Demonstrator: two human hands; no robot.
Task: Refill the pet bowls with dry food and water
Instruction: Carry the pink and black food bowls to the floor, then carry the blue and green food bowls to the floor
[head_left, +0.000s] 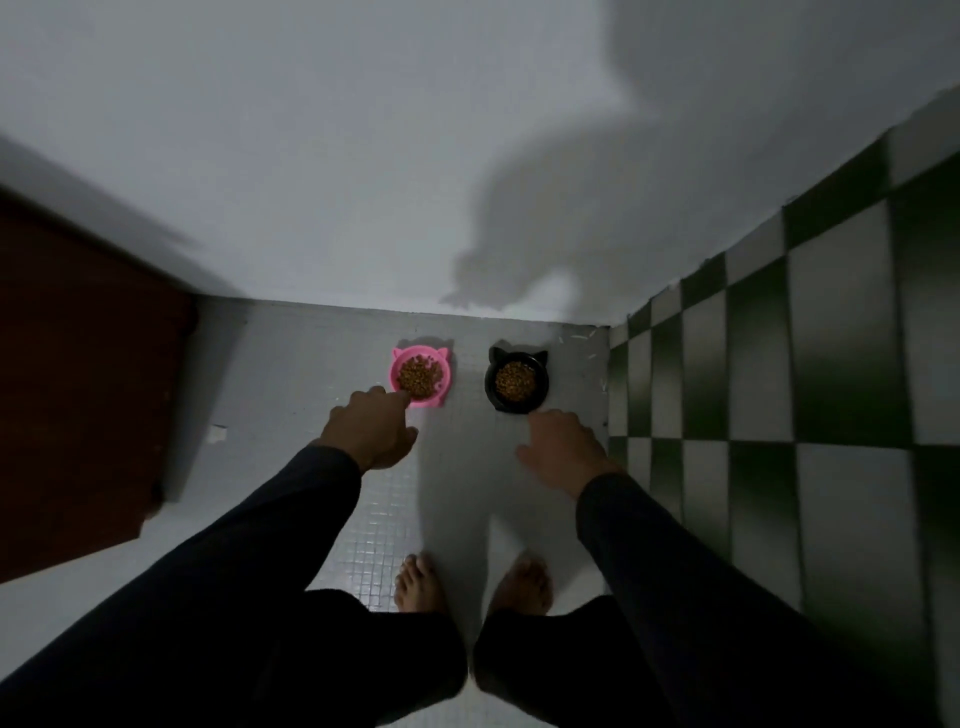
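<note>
Two cat-eared bowls stand on the white tiled floor by the far wall. The pink bowl on the left holds brown dry food. The black bowl on the right holds dry food too. My left hand reaches down to the pink bowl, its fingertips at the near rim; whether they touch it is unclear. My right hand hovers just short of the black bowl's near rim, fingers loosely spread, holding nothing.
A dark brown wooden door stands on the left. A green and white checkered tiled wall runs along the right. A plain white wall closes the corner behind the bowls. My bare feet stand on the small floor tiles.
</note>
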